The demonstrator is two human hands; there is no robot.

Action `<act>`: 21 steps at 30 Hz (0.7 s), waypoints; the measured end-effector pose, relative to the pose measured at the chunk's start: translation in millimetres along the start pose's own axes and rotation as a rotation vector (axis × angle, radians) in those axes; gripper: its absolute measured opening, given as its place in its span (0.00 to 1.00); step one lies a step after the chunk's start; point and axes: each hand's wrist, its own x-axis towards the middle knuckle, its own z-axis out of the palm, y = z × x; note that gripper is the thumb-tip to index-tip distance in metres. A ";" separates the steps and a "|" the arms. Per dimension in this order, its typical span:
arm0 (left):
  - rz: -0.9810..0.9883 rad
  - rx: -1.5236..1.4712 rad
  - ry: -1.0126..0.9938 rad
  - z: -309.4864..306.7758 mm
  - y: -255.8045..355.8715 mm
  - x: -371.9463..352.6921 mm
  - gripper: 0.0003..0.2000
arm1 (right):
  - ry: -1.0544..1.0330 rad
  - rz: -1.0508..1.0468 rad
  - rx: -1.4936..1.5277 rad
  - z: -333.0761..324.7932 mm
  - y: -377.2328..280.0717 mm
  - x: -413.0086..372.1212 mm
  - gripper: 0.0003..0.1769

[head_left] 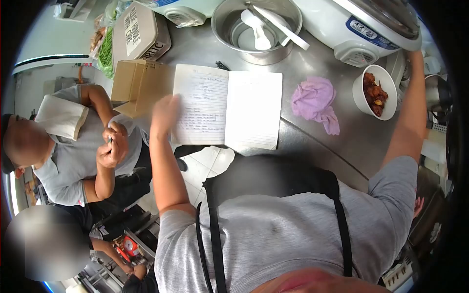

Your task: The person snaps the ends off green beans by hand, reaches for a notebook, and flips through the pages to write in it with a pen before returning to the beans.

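Observation:
My left hand (165, 116) is at the left edge of an open lined notebook (254, 110), smeared by motion. Handwriting covers the notebook's left page; the right one looks blank. A cardboard box (139, 83) with its flaps raised stands just beyond that hand. My right arm (409, 112) stretches out to the far right, its wrist at the rim of a white rice cooker (337, 24) with a lid. The fingers of that hand are hidden. Close to the right forearm sits a white bowl (361, 100) holding browned, glazed food pieces (375, 95).
A crumpled purple cloth (315, 100) lies on the steel counter (312, 136). Behind the notebook stands a steel pot (264, 57) with white utensils. A labelled lidded container (141, 34) and green beans (105, 51) are at back left. Two people (88, 146) stand at the left.

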 end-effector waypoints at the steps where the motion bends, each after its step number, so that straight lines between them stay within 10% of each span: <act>1: -0.016 0.105 0.007 -4.8 7.9 2.4 0.16 | -0.001 -0.005 -0.013 -5.9 -0.9 -0.4 0.20; 7: 0.582 0.641 0.634 38.7 46.4 -20.8 0.21 | 0.119 -0.029 -0.009 -49.7 24.4 -6.5 0.20; 13: 0.533 0.508 -0.201 156.9 35.1 -90.0 0.50 | 0.369 -0.046 0.137 -137.7 59.8 -35.3 0.22; 21: 0.622 0.521 -0.151 171.9 8.7 -78.5 0.42 | -0.128 0.115 1.173 -261.5 -36.3 -177.5 0.13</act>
